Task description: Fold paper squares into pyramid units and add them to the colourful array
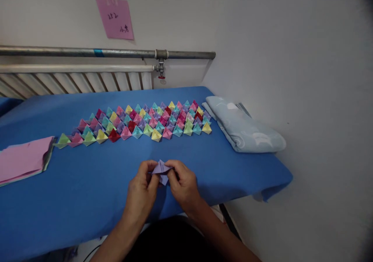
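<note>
A small purple folded paper (161,168) is held between my two hands above the front part of the blue-covered table. My left hand (142,188) pinches its left side with thumb and fingers. On the right side, my right hand (183,182) grips it the same way. The paper has a raised point in the middle and a flap hanging below. Beyond my hands stand several rows of folded paper boats (126,133) in green, pink, yellow, red, blue and purple, set close together.
A stack of pink and green paper sheets (23,159) lies at the left on the blue cloth (96,176). A folded light blue blanket (247,131) rests at the right by the wall. Behind the table are a radiator (84,81) and a metal pipe (128,53).
</note>
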Available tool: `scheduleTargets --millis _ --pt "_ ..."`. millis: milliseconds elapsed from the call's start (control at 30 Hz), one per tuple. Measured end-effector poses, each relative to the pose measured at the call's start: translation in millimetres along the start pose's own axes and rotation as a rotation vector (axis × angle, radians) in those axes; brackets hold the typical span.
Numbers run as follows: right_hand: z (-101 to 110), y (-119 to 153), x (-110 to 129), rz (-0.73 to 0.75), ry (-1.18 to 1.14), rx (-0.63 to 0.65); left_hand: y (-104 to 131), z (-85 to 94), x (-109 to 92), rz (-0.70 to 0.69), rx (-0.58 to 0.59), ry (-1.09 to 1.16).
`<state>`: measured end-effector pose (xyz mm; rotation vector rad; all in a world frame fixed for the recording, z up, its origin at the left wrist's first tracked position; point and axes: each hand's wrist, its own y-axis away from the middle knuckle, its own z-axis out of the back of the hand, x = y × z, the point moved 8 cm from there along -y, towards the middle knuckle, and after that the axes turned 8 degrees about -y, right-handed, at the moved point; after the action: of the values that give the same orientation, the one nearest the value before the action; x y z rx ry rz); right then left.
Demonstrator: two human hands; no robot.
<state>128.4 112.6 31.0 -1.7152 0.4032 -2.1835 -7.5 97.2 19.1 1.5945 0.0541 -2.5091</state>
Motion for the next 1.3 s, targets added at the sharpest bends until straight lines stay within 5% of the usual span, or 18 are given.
scheduleTargets --millis 200,467,667,833,1300 --pt "-2.3 4.3 -10.2 -0.165 -0.210 0.014 0.4 2.8 1.4 0.044 0.011 0.083" --pt "-3.2 6.9 -7.3 -0.269 -0.441 0.040 3.2 1.8 0.8 0.156 0.169 0.344" --pt "-6.0 5.2 8.6 -0.192 -0.411 0.179 1.9 11.2 9.5 0.155 0.053 0.345" --pt "-10.3 7.2 -12.1 -0.408 -0.512 0.091 1.8 8.5 12.8 0.148 0.053 0.407" --pt "-20.5 5.7 -17.4 -0.561 -0.522 0.222 3.6 9.1 12.5 0.141 0.241 0.150"
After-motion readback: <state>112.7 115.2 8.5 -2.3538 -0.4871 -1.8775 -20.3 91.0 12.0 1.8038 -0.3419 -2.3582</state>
